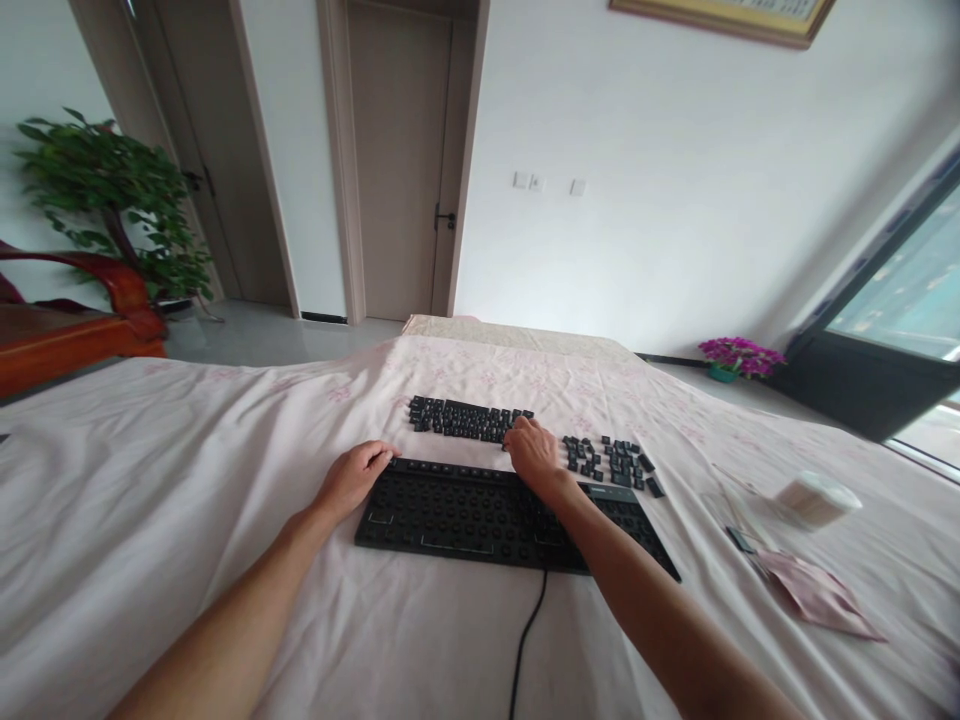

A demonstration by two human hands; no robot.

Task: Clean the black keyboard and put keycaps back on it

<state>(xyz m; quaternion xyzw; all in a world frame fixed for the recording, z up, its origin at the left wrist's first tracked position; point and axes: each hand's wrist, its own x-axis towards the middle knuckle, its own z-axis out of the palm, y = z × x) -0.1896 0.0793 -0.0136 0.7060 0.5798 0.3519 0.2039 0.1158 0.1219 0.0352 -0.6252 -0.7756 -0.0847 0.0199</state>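
Observation:
A black keyboard [457,510] with its keycaps off lies on the cloth, its cable [531,625] running toward me. Behind it, loose black keycaps [469,419] are laid in rows, and a second group of keycaps [611,460] lies to the right. My left hand [356,478] is at the keyboard's back left corner, thumb and forefinger pinched together; what they hold, if anything, is too small to make out. Over the right end of the keycap rows, my right hand [534,450] has its fingers curled down and closed on a keycap, mostly hidden by the hand.
A pale floral cloth [300,410] covers the surface. At the right are a clear-wrapped pack of white sticks [817,498], a pink cloth pouch [817,597] and a small dark object [740,540]. Beyond stand a wooden chair [120,290], a green plant [112,190] and purple flowers [739,355].

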